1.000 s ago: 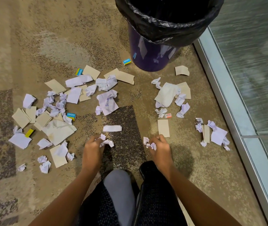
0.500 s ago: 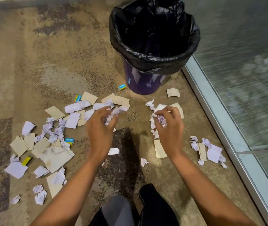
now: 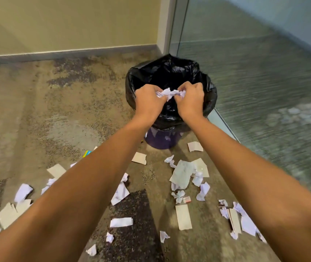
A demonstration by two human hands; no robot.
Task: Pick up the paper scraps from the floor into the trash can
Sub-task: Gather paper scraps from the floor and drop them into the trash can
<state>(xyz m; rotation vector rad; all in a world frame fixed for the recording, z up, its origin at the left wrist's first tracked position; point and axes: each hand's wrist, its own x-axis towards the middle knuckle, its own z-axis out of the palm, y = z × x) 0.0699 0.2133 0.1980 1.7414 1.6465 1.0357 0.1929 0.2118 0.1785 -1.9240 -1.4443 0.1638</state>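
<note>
A purple trash can (image 3: 163,138) lined with a black bag (image 3: 210,91) stands on the carpet by the glass wall. Both my hands are held over its open mouth, side by side. My left hand (image 3: 148,103) and my right hand (image 3: 190,100) are each closed on crumpled white paper scraps (image 3: 167,93), which bunch together between the fingers. Many more white and tan scraps lie on the floor below my arms, such as a pale crumpled sheet (image 3: 182,173), a tan strip (image 3: 183,217) and a white strip (image 3: 121,222).
A glass partition (image 3: 255,91) with a metal floor rail runs along the right. A beige wall with a baseboard (image 3: 71,52) closes the back. A small blue-yellow item (image 3: 87,153) lies left of the can. Tan cardboard pieces (image 3: 10,213) lie at the far left.
Both hands have risen from the floor with scraps and moved forward over the trash can's mouth. The view has tilted up, bringing the wall and the whole can into sight.
</note>
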